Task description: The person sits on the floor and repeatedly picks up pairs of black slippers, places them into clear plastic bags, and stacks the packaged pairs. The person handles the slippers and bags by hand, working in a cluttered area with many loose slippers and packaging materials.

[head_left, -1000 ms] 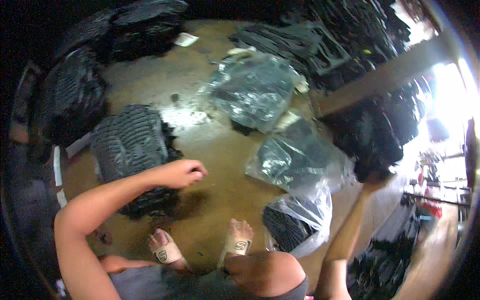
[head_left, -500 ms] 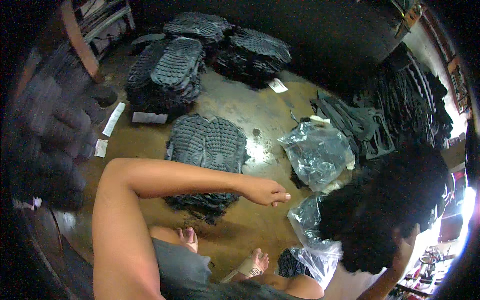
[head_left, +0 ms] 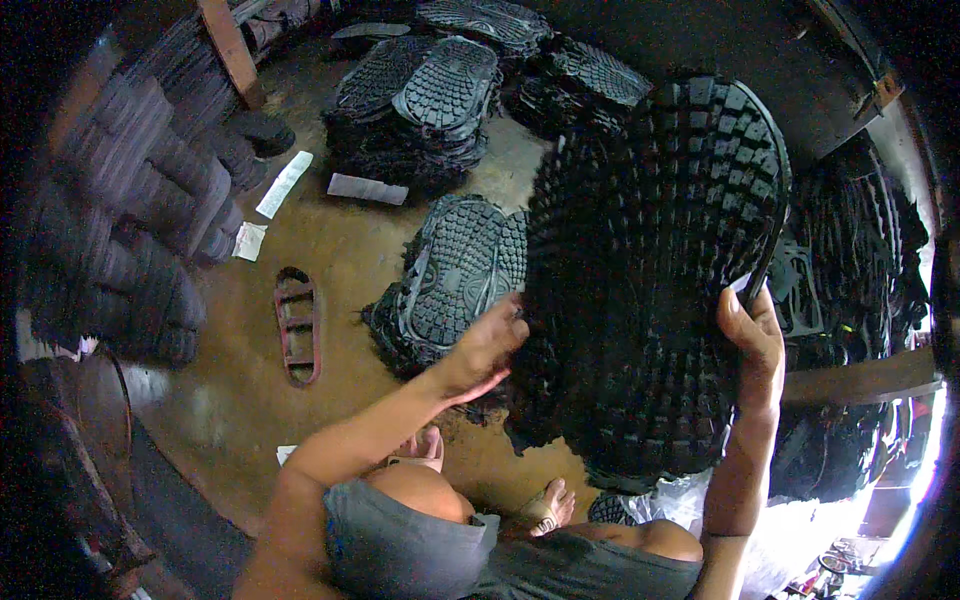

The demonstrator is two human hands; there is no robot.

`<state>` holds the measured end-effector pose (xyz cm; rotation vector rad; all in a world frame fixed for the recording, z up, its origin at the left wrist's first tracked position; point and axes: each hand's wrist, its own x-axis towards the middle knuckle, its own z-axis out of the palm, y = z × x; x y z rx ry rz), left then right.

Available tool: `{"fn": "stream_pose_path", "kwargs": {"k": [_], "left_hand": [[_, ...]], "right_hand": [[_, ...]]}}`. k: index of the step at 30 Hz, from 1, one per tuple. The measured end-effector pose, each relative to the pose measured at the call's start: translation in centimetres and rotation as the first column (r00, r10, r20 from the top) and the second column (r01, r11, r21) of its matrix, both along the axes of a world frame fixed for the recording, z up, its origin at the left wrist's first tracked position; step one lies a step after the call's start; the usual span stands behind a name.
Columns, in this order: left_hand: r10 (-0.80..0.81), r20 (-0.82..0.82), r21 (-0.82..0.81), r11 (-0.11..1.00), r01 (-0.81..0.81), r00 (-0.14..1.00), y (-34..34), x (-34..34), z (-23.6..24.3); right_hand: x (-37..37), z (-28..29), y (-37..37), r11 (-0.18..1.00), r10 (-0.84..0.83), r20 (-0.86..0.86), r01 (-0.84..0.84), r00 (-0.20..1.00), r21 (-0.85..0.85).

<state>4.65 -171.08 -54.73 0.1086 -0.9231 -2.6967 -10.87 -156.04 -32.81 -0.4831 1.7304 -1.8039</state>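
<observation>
A large black rubber sole sheet with blocky tread and ragged edges is raised in front of me, tilted upright. My right hand is closed on its right edge, thumb on the near face. At its ragged left edge is my left hand, fingers bent against the rubber; the fingertips are partly hidden. Behind the sheet, a stack of similar treaded soles sits on the floor, its right part covered from view.
More stacks of treaded soles stand at the back. Dark piled sheets line the left side. A sole-shaped, red-rimmed frame lies on the floor. Clear plastic lies by my right knee, with black cut rubber beyond.
The black sheet has come from the far right to the middle, held up. My left hand, earlier stretched across to the right, has drawn back to its left edge. The view has shifted.
</observation>
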Motion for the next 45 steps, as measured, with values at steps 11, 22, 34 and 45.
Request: {"fn": "stream_pose_path", "kwargs": {"k": [11,22,34,45], "left_hand": [[0.672,0.219,-0.821,0.519,-0.239,0.708,-11.1,2.2,-5.0],[0.743,0.392,-0.874,0.116,0.472,0.543,-12.4,2.6,-10.2],[0.595,0.408,-0.857,-0.012,0.515,0.693,-8.6,4.6,-4.1],[0.048,0.554,-0.789,-0.289,0.542,0.831,-0.7,-4.9,6.5]], "right_hand": [[-4.1,-23.0,-4.4,0.942,0.031,-0.066,-0.007,0.997,0.336],[-4.9,-33.5,1.4,0.881,0.077,-0.222,0.038,0.972,0.472],[-11.7,-40.3,51.1,0.234,-0.647,-0.424,0.694,0.634,0.681],[-13.5,-42.1,54.4,-0.095,-0.205,-0.416,0.405,0.886,0.909]]}}
